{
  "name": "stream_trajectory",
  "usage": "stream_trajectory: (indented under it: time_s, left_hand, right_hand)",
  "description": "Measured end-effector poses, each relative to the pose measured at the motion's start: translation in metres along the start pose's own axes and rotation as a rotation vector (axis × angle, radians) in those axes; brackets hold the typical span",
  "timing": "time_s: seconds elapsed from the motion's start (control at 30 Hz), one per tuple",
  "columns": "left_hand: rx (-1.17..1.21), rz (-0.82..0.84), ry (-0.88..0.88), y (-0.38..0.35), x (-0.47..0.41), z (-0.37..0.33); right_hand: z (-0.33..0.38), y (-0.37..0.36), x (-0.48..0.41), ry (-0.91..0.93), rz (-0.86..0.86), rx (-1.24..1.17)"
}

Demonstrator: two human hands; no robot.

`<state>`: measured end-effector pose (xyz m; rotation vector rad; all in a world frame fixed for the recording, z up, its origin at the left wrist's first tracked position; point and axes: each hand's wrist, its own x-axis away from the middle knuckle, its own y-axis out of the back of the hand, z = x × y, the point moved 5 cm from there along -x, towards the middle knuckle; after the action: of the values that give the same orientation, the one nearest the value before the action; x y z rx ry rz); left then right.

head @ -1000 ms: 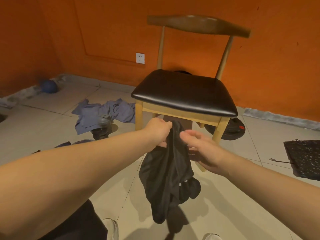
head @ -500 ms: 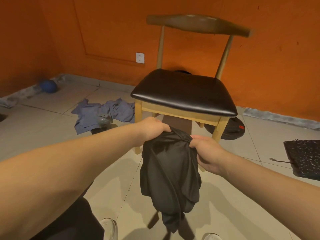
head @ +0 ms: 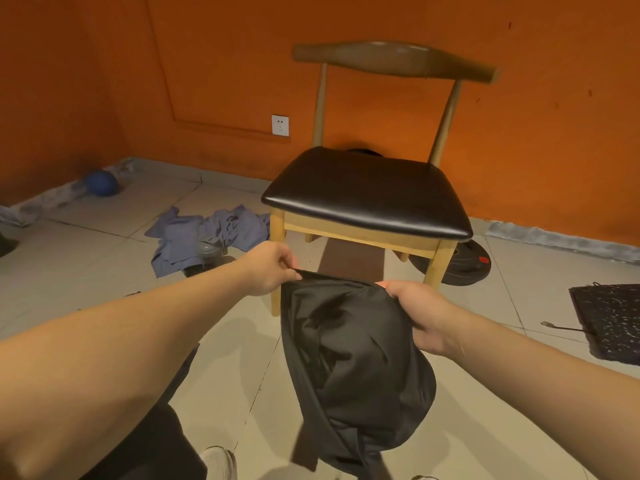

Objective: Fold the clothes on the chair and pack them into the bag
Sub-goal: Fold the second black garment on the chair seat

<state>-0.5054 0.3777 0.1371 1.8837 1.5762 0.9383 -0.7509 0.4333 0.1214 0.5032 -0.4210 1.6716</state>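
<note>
A black garment [head: 349,358] hangs in front of me, below the front edge of the wooden chair [head: 367,199] with its bare black seat. My left hand [head: 270,268] pinches the garment's top edge at its left corner. My right hand [head: 415,313] grips the same edge at the right, so the top is stretched between both hands. The lower part of the garment droops in bunched folds toward the floor. No bag is clearly in view.
A crumpled blue garment [head: 204,237] lies on the tiled floor left of the chair, with a dark shoe [head: 204,261] on it. A blue ball [head: 101,182] sits by the left wall. A weight plate [head: 460,263] lies under the chair, a black mat [head: 609,320] at right.
My right hand closed on the garment's top edge and both hands drew apart, spreading the bunched cloth wider. The garment now hangs broader between them.
</note>
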Motion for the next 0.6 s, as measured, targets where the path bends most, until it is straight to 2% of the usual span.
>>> stream_trajectory:
  time_s: [0.07, 0.13, 0.23, 0.3, 0.4, 0.47, 0.6]
  left_hand:
    - [-0.104, -0.085, 0.05, 0.004, 0.002, -0.001]
    - [-0.063, -0.136, 0.096, 0.008, 0.005, -0.01]
    - [0.387, -0.085, 0.177, -0.001, 0.006, -0.023]
    - [0.528, -0.066, 0.142, -0.01, 0.011, -0.031]
    - [0.196, -0.176, -0.091, -0.008, 0.017, -0.046]
    - [0.176, -0.073, -0.165, -0.014, 0.023, -0.056]
    - [0.043, 0.201, -0.141, -0.044, 0.031, -0.057]
  right_hand:
    - [0.001, 0.001, 0.0, -0.001, -0.023, -0.046]
    - [0.002, 0.002, -0.001, -0.004, -0.057, -0.078]
    - [0.001, 0.005, -0.004, -0.002, -0.128, -0.12]
    - [0.0, 0.008, -0.008, 0.009, -0.179, -0.166]
    - [0.001, 0.012, -0.009, 0.037, -0.219, -0.222]
    - [0.001, 0.013, -0.009, 0.052, -0.24, -0.238]
    - [0.005, 0.013, -0.007, 0.084, -0.247, -0.247]
